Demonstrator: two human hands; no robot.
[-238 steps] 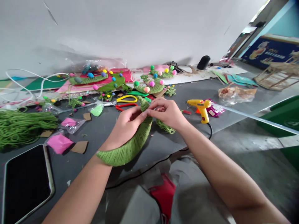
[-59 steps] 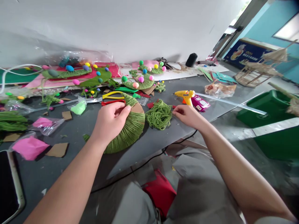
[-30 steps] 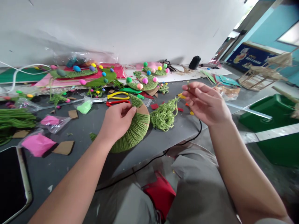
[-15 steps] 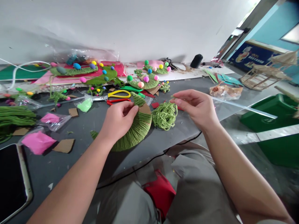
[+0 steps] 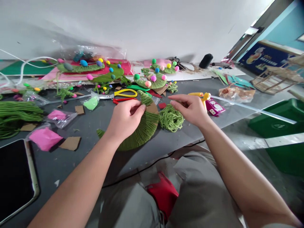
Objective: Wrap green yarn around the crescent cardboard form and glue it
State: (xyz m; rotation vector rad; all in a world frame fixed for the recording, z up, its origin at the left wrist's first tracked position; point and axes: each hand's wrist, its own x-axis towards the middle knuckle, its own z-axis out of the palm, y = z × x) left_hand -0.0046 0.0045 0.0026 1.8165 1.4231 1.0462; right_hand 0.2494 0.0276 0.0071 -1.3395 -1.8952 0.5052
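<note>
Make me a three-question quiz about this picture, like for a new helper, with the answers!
1. Pick one: what is the left hand holding?
A) the yellow glue gun
B) the crescent wrapped in green yarn
C) the purple packet

2. True or false: the loose pile of green yarn lies to the right of the crescent.

3. Fill in: the scissors have one red handle and one ____ handle.

Key: 1. B; 2. true; 3. yellow.

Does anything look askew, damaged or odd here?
One thing: bare brown cardboard interrupts the green yarn wrapped around the crescent, beside the left hand. Most of the rest is covered. Nothing looks clearly damaged.
</note>
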